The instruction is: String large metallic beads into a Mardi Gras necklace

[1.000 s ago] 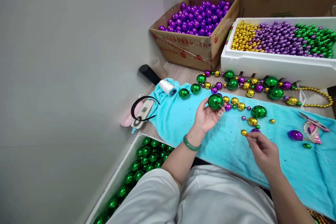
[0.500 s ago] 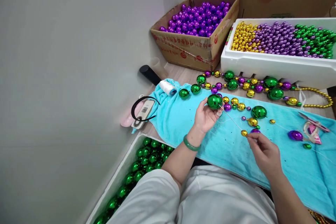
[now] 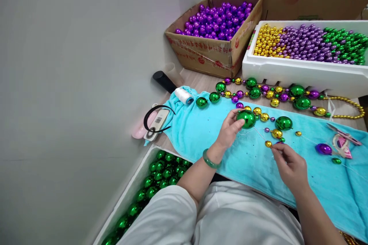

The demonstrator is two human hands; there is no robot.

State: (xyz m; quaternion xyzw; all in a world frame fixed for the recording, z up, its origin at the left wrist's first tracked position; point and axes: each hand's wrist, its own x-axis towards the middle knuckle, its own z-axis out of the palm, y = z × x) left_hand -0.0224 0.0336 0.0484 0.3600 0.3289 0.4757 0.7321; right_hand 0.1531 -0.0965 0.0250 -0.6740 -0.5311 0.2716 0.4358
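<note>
My left hand (image 3: 230, 130) grips a large shiny green bead (image 3: 246, 119) above a turquoise towel (image 3: 198, 134). A thin pale strand, needle or thread, runs from this bead to a small gold bead (image 3: 268, 144). At that gold bead, my right hand (image 3: 289, 164) has its thumb and finger pinched together; whether they grip the bead or the strand behind it is hard to see. Just beyond both hands lie a loose green bead (image 3: 283, 123), a gold bead (image 3: 276, 133) and smaller purple and green ones.
A beaded necklace (image 3: 301, 103) lies along the towel's far edge. Behind stand a cardboard box (image 3: 201, 51) of purple beads and a white foam box (image 3: 301, 69) of small beads. Scissors (image 3: 345, 134) rest at right; a thread spool (image 3: 184, 95) and black headband (image 3: 148, 118) at left.
My left hand has moved right and slightly down with the large green bead, closer to the small gold bead, shortening the visible strand. My right hand has barely moved.
</note>
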